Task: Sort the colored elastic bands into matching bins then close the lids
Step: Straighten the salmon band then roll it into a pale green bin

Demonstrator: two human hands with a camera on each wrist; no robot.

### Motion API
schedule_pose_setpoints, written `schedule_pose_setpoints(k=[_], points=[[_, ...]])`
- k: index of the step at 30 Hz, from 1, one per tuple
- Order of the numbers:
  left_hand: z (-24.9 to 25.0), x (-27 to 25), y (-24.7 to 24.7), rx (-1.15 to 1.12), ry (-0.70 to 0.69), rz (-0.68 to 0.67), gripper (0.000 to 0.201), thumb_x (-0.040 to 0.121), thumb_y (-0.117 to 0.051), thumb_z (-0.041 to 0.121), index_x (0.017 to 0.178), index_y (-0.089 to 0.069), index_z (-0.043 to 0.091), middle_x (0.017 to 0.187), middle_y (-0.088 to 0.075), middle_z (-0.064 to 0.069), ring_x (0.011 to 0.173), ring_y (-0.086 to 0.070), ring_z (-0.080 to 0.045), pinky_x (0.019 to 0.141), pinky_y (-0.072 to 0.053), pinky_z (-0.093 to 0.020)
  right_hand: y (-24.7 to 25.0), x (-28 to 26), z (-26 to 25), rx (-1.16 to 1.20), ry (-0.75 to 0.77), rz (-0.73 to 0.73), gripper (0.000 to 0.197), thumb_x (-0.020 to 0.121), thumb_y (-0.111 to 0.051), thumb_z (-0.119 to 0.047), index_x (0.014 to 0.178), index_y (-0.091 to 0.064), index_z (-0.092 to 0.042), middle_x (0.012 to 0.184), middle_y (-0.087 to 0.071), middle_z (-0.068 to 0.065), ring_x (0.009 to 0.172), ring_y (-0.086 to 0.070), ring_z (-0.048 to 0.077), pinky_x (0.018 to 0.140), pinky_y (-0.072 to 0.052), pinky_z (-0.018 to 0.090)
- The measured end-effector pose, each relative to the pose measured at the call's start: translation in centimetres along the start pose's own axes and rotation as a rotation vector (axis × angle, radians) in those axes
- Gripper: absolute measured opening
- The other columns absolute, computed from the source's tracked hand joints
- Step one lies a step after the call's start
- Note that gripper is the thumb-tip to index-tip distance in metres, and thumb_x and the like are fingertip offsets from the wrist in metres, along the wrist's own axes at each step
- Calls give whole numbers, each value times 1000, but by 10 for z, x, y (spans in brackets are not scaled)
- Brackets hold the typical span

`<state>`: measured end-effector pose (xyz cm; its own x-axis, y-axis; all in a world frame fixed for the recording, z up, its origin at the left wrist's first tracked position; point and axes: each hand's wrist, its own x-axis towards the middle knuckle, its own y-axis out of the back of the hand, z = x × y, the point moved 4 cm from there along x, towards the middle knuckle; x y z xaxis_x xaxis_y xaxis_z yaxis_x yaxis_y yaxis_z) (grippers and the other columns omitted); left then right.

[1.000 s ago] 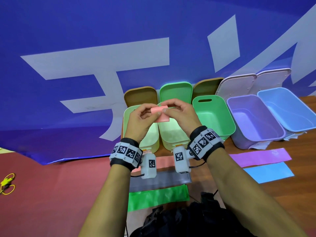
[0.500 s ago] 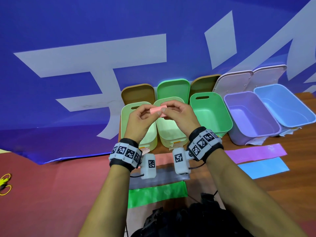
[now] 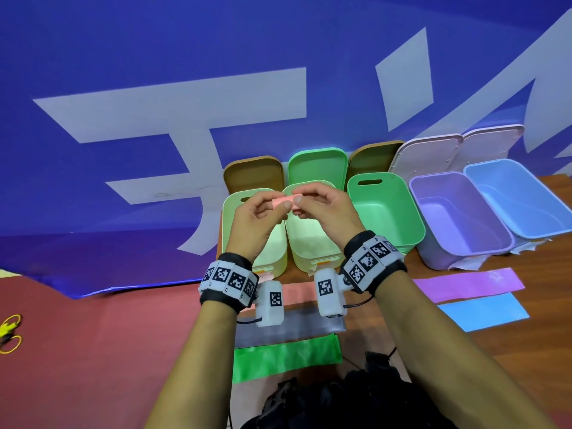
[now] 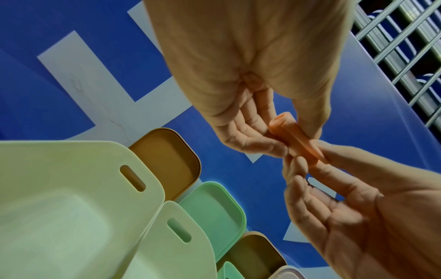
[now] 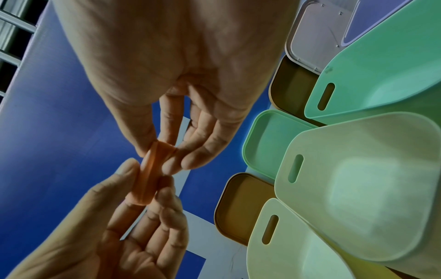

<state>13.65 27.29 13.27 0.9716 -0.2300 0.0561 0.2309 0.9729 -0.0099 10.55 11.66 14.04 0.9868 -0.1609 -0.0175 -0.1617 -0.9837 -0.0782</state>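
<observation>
Pink band [image 3: 286, 202], folded small: pinched between left hand [image 3: 253, 216] and right hand [image 3: 326, 209]; next, drop into matching bin, seemingly none pink.

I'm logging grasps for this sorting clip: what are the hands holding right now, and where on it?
Both hands pinch one folded pink band: left hand at its left end, right hand at its right end, between thumb and fingertips.
</observation>
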Motion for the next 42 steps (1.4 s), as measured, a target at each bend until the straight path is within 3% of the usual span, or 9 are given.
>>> schedule_pose_setpoints(k=[7, 16, 20, 25, 27, 31, 35, 39, 42], points=[[-1, -1, 4, 21, -10, 7, 23, 88, -72, 8, 108, -67, -1, 92, -71, -10, 76, -65, -13, 73, -52, -23, -3, 3, 8, -5, -27, 2, 9, 92, -66, -5, 98, -72, -6, 81, -72, 7, 72, -69, 16, 76, -57, 26], [-16, 1, 10, 61, 55, 16, 20, 90, -70, 13, 106, -69, 2, 83, -72, -15, 69, -64, -17, 67, -51, -25, -6, 4, 20, -17, -71, -1, 19, 88, -70, -4, 108, -70, -3, 94, -73, 18, 78, -71, 18, 84, -58, 31], [-24, 4, 15, 56, 89, 6, 25, 91, -69, 13, 115, -65, 8, 92, -73, -15, 82, -69, -20, 77, -56, -29, -7, 11, 26, -68, -62, 9, 17, 84, -74, -5, 101, -73, -6, 93, -73, 18, 82, -71, 22, 81, -59, 31], [-38, 9, 28, 226, 9, 12, 19, 89, -70, 11, 105, -72, 21, 110, -70, 0, 102, -63, -17, 90, -52, -28, -11, 23, 40, -166, -82, 16, 22, 77, -83, -13, 97, -75, -11, 91, -75, 8, 86, -72, 20, 84, -59, 32], [-45, 12, 32, 306, 17, 33, 21, 86, -71, 8, 98, -73, 26, 109, -68, 0, 98, -60, -12, 83, -51, -23, -15, 27, 48, -202, -110, 5, 26, 74, -85, -16, 97, -74, -12, 92, -75, 5, 86, -71, 15, 84, -58, 28], [-61, 19, 36, 356, 65, 36, 26, 82, -70, -4, 95, -71, 19, 103, -67, -7, 77, -59, -7, 75, -51, -20, -25, 36, 69, -272, -162, -20, 26, 72, -87, -18, 92, -72, -16, 89, -73, -1, 80, -67, 6, 76, -53, 19], [-84, 26, 41, 380, 199, -15, 25, 82, -72, 3, 94, -69, 25, 89, -66, 1, 75, -64, -14, 79, -54, -29, -31, 44, 94, -353, -226, -57, 22, 69, -84, -22, 87, -72, -25, 88, -72, -8, 85, -69, 11, 80, -53, 27], [-106, 31, 47, 452, 289, -49, 18, 83, -76, 16, 93, -68, 28, 83, -65, 8, 72, -66, -9, 74, -51, -23, -36, 51, 117, -475, -294, -106, 25, 74, -76, -6, 93, -72, -22, 92, -70, -10, 88, -68, 12, 77, -49, 24], [-124, 32, 47, 467, 357, -62, 19, 83, -72, 7, 94, -68, 22, 82, -65, 8, 68, -64, -7, 67, -49, -19, -39, 55, 131, -546, -313, -131, 17, 80, -76, -10, 95, -73, -16, 92, -70, -7, 89, -66, 11, 77, -49, 19]])
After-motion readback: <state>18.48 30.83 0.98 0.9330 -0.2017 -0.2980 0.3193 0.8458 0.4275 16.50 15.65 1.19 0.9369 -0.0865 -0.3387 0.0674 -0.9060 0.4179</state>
